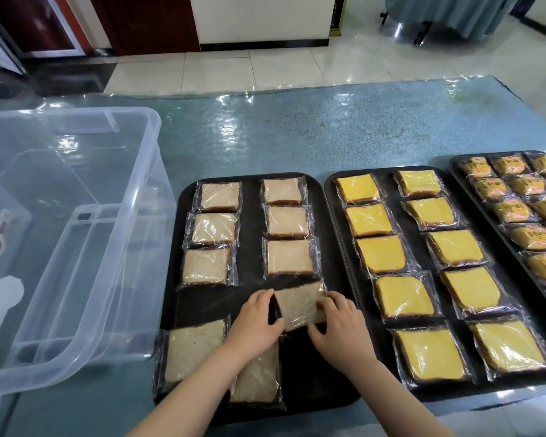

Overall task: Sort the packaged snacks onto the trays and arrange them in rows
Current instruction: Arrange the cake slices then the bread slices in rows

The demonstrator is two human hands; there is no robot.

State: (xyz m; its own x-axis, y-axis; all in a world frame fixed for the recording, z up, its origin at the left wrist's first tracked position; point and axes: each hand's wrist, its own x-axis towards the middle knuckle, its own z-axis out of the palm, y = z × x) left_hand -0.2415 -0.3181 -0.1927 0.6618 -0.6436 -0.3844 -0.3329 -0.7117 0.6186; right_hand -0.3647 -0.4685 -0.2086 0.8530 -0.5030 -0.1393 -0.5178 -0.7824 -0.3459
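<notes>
A black tray [252, 184] in front of me holds several clear-wrapped pale brown bread slices in two columns. Both hands grip one such slice [300, 302] low in the right column, tilted: my left hand [257, 320] on its left edge, my right hand [341, 326] on its right edge. Two more brown slices lie at the near end, one [193, 351] at the left, one [256, 380] partly under my left forearm. The middle black tray [331, 190] carries two columns of yellow cake packets [401, 298]. A third tray [454, 162] at far right holds small orange-printed packets [530, 238].
A large empty clear plastic bin [76, 247] stands on the left of the blue-grey table [297, 130], close to the left tray. Behind the table's far edge is white tiled floor [234, 67].
</notes>
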